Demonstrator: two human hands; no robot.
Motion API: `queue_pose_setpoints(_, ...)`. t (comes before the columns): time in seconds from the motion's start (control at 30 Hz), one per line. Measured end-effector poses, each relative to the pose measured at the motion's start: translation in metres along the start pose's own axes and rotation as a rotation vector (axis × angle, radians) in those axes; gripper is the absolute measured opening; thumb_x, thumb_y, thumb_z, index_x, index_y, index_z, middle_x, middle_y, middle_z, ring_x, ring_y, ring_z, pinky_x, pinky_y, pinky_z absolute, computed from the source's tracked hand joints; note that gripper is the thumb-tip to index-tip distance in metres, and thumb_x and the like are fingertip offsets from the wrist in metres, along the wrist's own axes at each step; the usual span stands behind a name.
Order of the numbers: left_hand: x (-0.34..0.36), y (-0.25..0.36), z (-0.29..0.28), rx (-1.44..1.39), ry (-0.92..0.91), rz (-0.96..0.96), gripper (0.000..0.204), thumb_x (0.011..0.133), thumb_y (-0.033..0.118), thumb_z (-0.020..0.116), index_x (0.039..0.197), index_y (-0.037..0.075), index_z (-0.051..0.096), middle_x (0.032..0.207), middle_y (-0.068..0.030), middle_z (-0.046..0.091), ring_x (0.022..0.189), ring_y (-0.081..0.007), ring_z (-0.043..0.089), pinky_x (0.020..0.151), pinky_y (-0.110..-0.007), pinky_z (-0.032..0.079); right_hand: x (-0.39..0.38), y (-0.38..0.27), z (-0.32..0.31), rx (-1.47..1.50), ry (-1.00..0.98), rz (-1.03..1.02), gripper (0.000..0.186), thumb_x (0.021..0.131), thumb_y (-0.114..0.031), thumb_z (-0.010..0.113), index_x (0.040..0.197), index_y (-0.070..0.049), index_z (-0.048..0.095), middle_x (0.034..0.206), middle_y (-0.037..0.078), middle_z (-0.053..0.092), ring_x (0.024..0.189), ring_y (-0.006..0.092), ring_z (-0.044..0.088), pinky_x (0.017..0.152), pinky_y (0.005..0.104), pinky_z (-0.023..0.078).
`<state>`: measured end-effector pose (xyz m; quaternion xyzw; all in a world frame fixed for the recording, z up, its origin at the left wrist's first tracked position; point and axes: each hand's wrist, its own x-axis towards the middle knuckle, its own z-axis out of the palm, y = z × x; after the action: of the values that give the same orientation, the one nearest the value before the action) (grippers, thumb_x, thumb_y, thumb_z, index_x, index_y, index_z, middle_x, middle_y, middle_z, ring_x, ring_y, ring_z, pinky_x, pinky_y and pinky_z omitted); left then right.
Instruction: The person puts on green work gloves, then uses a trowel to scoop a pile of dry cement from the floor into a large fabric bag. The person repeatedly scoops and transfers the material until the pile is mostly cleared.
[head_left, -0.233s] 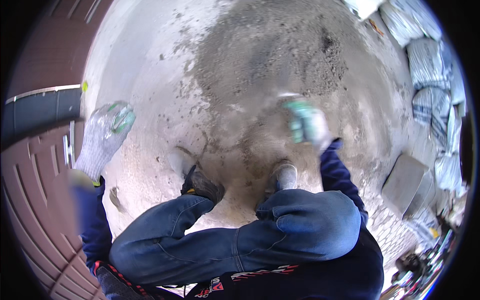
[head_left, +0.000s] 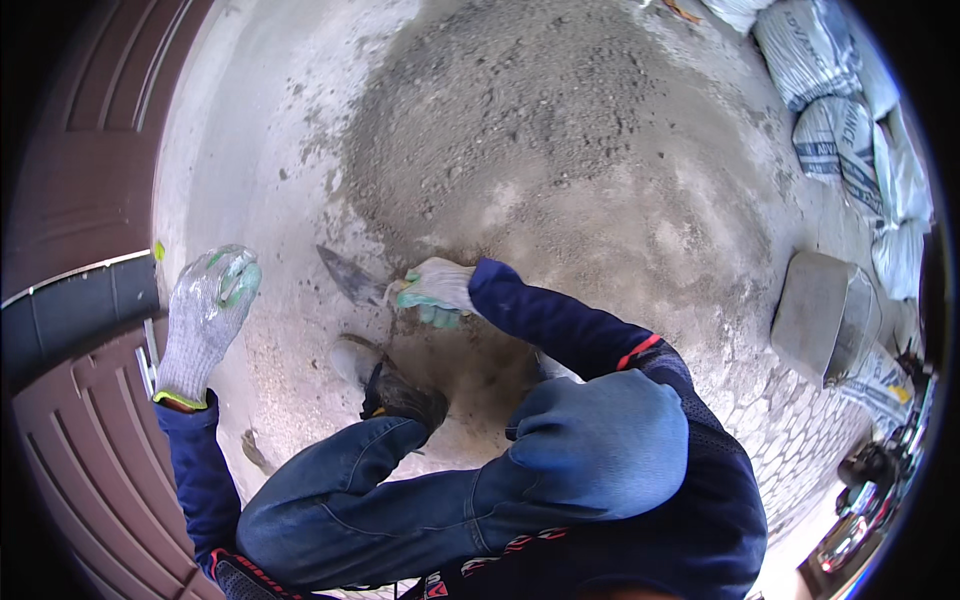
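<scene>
My right hand, in a grey knit glove with green coating, grips a pointing trowel by its handle. The pointed metal blade reaches to the left, low over the concrete floor in front of my left shoe; whether it touches is unclear. Beyond it spreads a grey, gravelly mortar mix, thin and smeared toward me. My left hand, in a matching glove, is raised off to the left beside a brown panelled door. Its fingers are curled in, and anything inside the palm is hidden.
At the left stands the brown panelled door, with a dark grey step or band. Several white-and-blue sacks are piled at the right. A grey tub lies nearer, by patterned paving. My shoes stand close to the mortar.
My right hand has swept left and nearer to me, and the trowel now shows clearly in it. My left hand has shifted slightly down in view, still curled.
</scene>
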<state>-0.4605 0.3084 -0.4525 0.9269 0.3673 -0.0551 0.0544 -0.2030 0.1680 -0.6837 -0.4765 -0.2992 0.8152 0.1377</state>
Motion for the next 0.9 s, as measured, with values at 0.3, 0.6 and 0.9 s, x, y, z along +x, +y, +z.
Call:
queue_pose_setpoints(0.3,0.024,0.013,-0.004,0.078,0.003,0.115,0.027,0.09,0.017,0.073,0.114,0.005,0.074,0.119,-0.0151,0.073,0.11,-0.0358,0.068,0.098,-0.046,0.053,-0.103,0.015,-0.153,0.25,0.226,-0.06,0.028,0.094,-0.028,0.078,0.112,-0.008,0.069,0.063,0.001,0.061,0.042,0.0096,0.052,0.033,0.0256,0.039)
queue_pose_setpoints(0.6,-0.007,-0.009,0.0,0.046,-0.02,-0.081,0.024,0.092,0.017,0.072,0.113,0.004,0.074,0.117,-0.0163,0.073,0.106,-0.0362,0.069,0.093,-0.044,0.055,-0.151,0.041,-0.106,0.674,0.563,-0.446,0.035,0.106,-0.029,0.057,0.134,-0.007,0.061,0.065,0.0,0.06,0.04,0.0123,0.053,0.034,0.03,0.047)
queue_pose_setpoints(0.9,0.023,0.017,-0.008,-0.101,0.058,-0.02,0.021,0.092,0.019,0.072,0.106,0.003,0.074,0.111,-0.0177,0.074,0.102,-0.0373,0.071,0.089,-0.045,0.057,0.054,-0.036,-0.012,0.361,-0.038,-0.211,0.018,0.097,-0.02,0.07,0.106,-0.004,0.07,0.078,0.005,0.07,0.061,0.0163,0.068,0.049,0.0301,0.055)
